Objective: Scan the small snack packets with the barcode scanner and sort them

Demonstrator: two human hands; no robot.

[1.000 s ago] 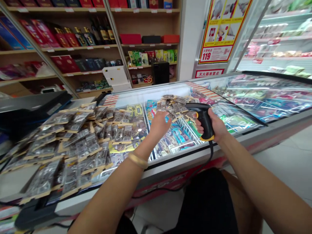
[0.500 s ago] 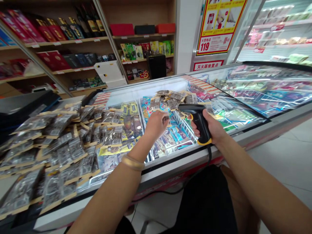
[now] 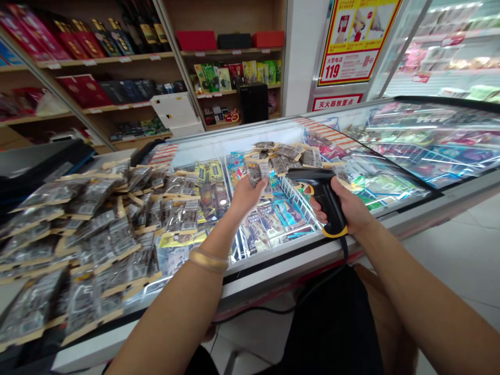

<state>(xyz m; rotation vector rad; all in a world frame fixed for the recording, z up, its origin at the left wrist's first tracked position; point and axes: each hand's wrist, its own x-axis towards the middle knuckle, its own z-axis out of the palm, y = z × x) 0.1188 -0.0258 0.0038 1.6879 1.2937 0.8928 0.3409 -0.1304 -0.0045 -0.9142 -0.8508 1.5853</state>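
My right hand [image 3: 353, 208] is wrapped round the grip of a black and yellow barcode scanner [image 3: 330, 200], its head pointing left and its cable hanging down. In front of the scanner, my left hand [image 3: 248, 195] pinches a small clear food packet [image 3: 258, 172] with dark contents and tan edging. A gold bangle [image 3: 209, 259] circles my left wrist. Several similar packets [image 3: 287, 153] lie on the glass lid just beyond my hands. To the left spreads a large heap of such packets [image 3: 97, 234]. What is inside them is too small to tell.
Under the packets stands a chest freezer [image 3: 273, 271] with a glass top and coloured ice-cream packs inside. Wooden shelves [image 3: 105, 62] with bottles and boxes rise behind it. A dark machine [image 3: 35, 166] is at the far left. The scanner's cable [image 3: 269, 310] loops below the freezer's edge.
My left hand has turned, and the packet in it now stands up in plain sight. In the picture, the scanner and my right hand have shifted slightly right.
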